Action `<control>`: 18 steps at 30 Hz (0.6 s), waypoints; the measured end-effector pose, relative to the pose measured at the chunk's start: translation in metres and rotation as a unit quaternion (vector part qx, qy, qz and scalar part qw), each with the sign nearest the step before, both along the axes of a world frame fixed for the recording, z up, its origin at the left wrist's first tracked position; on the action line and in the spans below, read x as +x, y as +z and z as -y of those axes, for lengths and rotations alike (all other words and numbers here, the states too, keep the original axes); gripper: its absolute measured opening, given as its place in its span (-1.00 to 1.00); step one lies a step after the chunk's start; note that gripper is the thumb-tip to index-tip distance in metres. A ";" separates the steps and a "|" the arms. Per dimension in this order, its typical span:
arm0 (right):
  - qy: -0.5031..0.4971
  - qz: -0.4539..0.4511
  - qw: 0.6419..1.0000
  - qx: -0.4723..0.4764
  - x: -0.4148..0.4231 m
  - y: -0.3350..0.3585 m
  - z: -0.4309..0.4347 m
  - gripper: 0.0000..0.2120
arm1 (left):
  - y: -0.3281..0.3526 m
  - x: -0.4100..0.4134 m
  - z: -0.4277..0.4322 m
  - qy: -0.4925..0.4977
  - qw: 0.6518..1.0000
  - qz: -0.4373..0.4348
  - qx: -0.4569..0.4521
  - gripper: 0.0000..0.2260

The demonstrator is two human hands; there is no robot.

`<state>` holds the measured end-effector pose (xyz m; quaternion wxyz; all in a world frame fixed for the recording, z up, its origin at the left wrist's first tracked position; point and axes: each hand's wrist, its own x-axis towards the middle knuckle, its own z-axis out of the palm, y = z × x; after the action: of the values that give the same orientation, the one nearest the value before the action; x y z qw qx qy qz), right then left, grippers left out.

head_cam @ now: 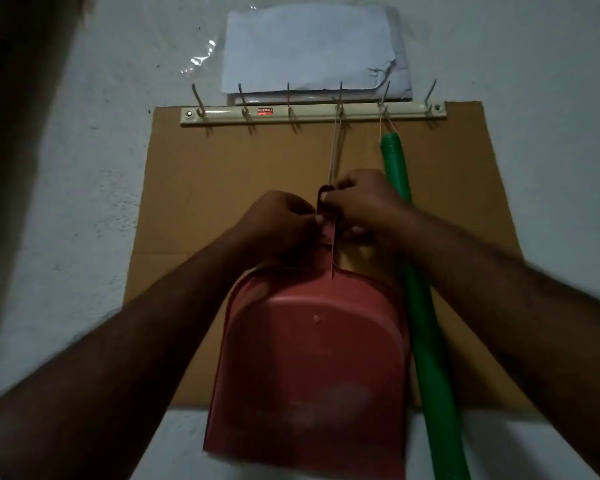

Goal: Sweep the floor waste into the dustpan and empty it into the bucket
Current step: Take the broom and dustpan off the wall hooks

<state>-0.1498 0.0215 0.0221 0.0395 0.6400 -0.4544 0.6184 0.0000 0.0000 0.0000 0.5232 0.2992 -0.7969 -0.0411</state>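
Note:
A red dustpan (312, 368) hangs against the wall, its back toward me, on a string (335, 150) running up to a hook rail (312, 114). My left hand (278, 220) pinches the left side of the dustpan's handle (327, 237). My right hand (364, 206) grips the top of the same handle from the right, where the string meets it. A green broom handle (426, 323) hangs by a thin cord from the adjacent hook, just right of the dustpan and behind my right forearm. No bucket or floor waste is in view.
A brown cardboard sheet (222, 209) covers the white wall (84, 168) behind the rail. Folded white paper in clear plastic (312, 50) sits above the rail's hooks. A dark blurred shape (11, 133) fills the left edge.

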 end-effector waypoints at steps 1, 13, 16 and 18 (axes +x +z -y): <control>0.020 0.008 1.000 0.014 0.000 0.007 -0.004 -0.95 | 0.002 0.000 -0.002 -0.016 1.000 -0.003 0.020 -0.83; 0.094 0.048 0.993 0.049 -0.007 0.076 -0.025 -0.88 | 0.019 -0.013 -0.007 0.034 0.999 -0.034 -0.002 -0.87; 0.116 0.073 0.990 0.041 -0.007 0.087 -0.022 -0.93 | 0.025 -0.020 -0.007 0.061 0.997 -0.036 -0.023 -0.85; 0.114 0.085 0.989 0.030 -0.006 0.093 -0.022 -0.95 | 0.029 -0.023 -0.007 0.079 0.996 -0.027 -0.043 -0.83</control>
<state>-0.1555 0.0432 0.1151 -0.0894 0.6334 -0.3982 0.6574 -0.0232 0.0075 0.0294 0.5588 0.3371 -0.7572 0.0267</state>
